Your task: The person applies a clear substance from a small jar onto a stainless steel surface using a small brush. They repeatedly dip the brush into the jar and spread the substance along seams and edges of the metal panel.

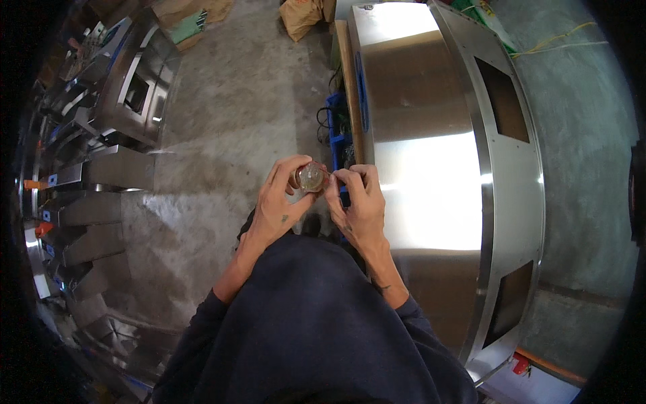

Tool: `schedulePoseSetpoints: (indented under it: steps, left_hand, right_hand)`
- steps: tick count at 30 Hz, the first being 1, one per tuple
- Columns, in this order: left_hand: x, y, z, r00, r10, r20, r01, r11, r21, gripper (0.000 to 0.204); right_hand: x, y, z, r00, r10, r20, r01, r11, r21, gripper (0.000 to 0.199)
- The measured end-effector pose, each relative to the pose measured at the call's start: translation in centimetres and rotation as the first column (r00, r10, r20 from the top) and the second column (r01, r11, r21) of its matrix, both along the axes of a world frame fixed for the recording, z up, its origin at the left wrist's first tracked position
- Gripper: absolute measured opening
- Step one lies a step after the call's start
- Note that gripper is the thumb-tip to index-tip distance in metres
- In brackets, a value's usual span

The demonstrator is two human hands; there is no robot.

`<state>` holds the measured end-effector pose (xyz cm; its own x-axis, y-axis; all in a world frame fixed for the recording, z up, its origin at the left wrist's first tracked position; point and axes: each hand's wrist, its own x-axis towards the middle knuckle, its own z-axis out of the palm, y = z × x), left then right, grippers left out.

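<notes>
My left hand (279, 202) is closed around a small round roll of brownish clear tape (311, 177), held up in front of my chest. My right hand (356, 202) meets it from the right, thumb and forefinger pinched at the roll's edge. Whether a strip is lifted off the roll is too small to tell. Both forearms rise from dark blue sleeves (309, 337) at the bottom of the view.
A long stainless steel cabinet (431, 175) with dark rectangular cut-outs lies to my right. A blue crate (338, 128) with cables sits beside it. Steel chutes and machine parts (87, 202) curve along the left. Concrete floor (229, 121) lies between; cardboard boxes (299, 17) stand at the far end.
</notes>
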<state>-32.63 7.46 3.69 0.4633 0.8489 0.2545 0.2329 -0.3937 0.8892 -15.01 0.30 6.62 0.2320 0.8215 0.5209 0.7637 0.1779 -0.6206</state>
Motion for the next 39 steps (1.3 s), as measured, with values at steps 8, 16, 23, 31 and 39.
schedulePoseSetpoints:
  steps: [8, 16, 23, 31, 39]
  left_hand:
    - [5.5, 16.1, -2.1, 0.998, -0.040, 0.049, 0.043, 0.998, -0.045, 0.067]
    - [10.3, 32.5, -2.4, 0.977, -0.188, 0.097, 0.192, 0.980, -0.042, 0.069]
    - [13.9, 41.9, -2.6, 0.984, -0.172, 0.036, 0.176, 0.975, -0.139, 0.065]
    - [17.0, 51.1, -5.5, 0.994, 0.013, 0.108, 0.009, 0.979, -0.206, 0.061]
    - [18.4, 54.8, -5.6, 0.980, 0.194, 0.052, -0.167, 0.931, -0.325, 0.063]
  right_hand:
    - [4.2, 15.1, -1.7, 0.979, -0.138, -0.150, 0.142, 0.990, 0.016, 0.009]
    - [7.9, 29.5, -4.0, 0.923, -0.249, -0.293, 0.251, 0.967, -0.032, 0.006]
    - [11.6, 37.9, -3.7, 0.792, -0.321, -0.520, 0.381, 0.924, 0.010, 0.010]
    - [25.4, 49.5, -10.3, 0.874, -0.482, -0.066, 0.486, 0.870, 0.077, 0.013]
    - [35.9, 55.6, -20.5, 0.951, -0.307, 0.038, 0.309, 0.944, -0.113, 0.030]
